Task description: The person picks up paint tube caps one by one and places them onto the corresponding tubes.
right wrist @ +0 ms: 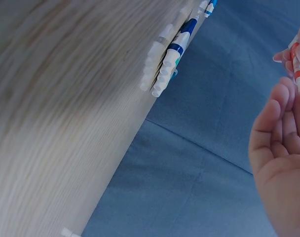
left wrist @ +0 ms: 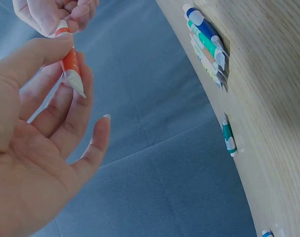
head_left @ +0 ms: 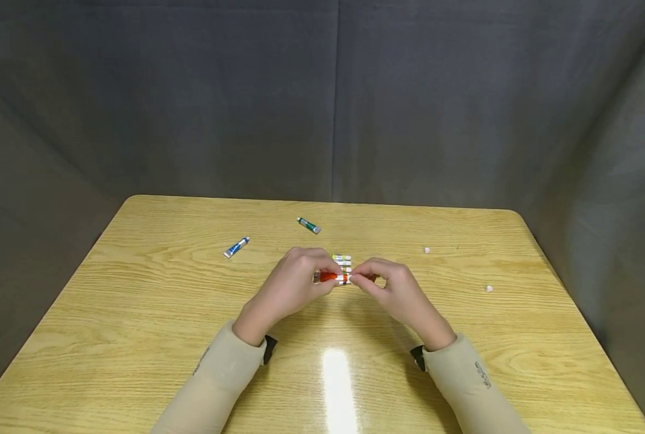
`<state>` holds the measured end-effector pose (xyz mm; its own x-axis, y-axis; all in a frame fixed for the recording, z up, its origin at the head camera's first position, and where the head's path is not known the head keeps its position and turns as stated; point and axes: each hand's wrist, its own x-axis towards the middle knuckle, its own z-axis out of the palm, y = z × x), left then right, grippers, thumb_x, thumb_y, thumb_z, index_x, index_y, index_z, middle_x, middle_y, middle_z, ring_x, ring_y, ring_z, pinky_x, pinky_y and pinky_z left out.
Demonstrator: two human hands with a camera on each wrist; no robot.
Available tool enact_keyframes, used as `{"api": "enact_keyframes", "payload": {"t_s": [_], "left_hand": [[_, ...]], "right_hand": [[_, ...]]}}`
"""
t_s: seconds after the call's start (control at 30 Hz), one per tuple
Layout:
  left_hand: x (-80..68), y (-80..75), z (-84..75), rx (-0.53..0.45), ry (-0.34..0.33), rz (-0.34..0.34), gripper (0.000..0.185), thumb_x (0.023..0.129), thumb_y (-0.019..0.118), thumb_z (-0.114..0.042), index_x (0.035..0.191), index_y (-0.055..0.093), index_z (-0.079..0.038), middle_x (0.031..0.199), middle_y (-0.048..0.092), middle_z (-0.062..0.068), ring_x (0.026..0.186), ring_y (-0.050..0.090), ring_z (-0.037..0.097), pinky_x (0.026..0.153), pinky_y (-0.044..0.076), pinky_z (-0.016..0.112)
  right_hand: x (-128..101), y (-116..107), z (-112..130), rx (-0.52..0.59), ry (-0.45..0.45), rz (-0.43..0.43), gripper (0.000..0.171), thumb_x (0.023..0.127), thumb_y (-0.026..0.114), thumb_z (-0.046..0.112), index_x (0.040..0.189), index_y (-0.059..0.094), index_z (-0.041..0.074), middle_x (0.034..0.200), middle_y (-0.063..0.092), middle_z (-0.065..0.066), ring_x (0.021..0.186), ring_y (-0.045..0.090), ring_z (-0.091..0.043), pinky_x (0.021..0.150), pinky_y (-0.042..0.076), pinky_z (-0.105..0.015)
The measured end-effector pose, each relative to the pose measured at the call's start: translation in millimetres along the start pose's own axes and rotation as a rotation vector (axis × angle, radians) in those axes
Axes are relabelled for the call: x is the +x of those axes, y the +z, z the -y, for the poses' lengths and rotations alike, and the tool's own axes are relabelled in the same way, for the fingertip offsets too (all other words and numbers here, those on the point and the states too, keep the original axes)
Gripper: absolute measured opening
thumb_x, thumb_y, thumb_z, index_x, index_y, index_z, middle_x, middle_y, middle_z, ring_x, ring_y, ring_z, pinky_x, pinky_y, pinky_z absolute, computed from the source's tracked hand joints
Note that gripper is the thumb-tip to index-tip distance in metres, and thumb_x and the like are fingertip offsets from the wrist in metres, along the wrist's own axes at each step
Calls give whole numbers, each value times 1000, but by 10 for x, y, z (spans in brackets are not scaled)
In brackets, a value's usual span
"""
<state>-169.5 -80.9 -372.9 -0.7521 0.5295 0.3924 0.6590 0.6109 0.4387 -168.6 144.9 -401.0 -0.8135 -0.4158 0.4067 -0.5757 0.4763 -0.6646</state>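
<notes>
So the orange tube (head_left: 330, 276) is up off the table (head_left: 138, 289), held between both hands just above the middle of it. The left hand (head_left: 292, 283) has its thumb and fingers pinched round the tube's body, crimped flat tail pointing down in the left wrist view. The right hand (head_left: 390, 283) is pinching the cap end, fingertips closed on it.

What worries me: it's a small soft tube, and if the left hand squeezes hard while the cap is loose, paint could ooze out onto the fingers or the wood. The cap is tiny too, so it could slip and roll off like the two little white caps (head_left: 427, 249) already sitting well apart on the right side.

Right behind the hands there's a row of tubes (head_left: 343, 260) lying side by side, touching each other. A blue tube (head_left: 236, 247) and a green tube (head_left: 308, 225) lie further back, apart. The tabletop is glossy pale woodgrain with rounded corners, with a grey fabric backdrop (head_left: 322, 96) behind it.
</notes>
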Motion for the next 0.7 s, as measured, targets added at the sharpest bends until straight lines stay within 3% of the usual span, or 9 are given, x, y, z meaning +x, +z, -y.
{"api": "enact_keyframes", "payload": {"t_s": [0.2, 0.4, 0.53, 0.7], "left_hand": [[-9, 4, 17, 8, -15, 10, 8, 87, 82, -11, 96, 82, -12, 88, 77, -4, 72, 63, 7, 85, 51, 37], [-18, -18, 42, -36, -26, 8, 8, 88, 81, -10, 97, 82, -9, 91, 77, -2, 75, 65, 7, 70, 52, 22], [-11, -33, 49, -71, -23, 15, 9, 89, 80, -9, 98, 82, -9, 95, 79, 0, 75, 65, 8, 64, 48, 16], [-9, -43, 43, -103, -17, 22, 9, 89, 81, -10, 97, 82, -11, 93, 78, -1, 75, 64, 7, 64, 47, 16]], "right_hand": [[-11, -24, -23, -23, 4, 26, 11, 95, 75, 14, 105, 79, 11, 99, 77, -1, 86, 65, -10, 75, 56, -28], [-32, -54, -22, -37, -16, -2, 25, 87, 82, 10, 111, 76, 11, 111, 76, -7, 99, 67, -18, 86, 58, -43], [-44, -55, -7, -57, -78, -37, 25, 85, 83, 5, 109, 76, 9, 110, 75, -3, 102, 68, -17, 90, 59, -40], [-39, -31, -7, -48, -155, -71, 23, 84, 82, 0, 103, 76, 11, 105, 74, 0, 100, 69, -16, 92, 58, -28]]}}
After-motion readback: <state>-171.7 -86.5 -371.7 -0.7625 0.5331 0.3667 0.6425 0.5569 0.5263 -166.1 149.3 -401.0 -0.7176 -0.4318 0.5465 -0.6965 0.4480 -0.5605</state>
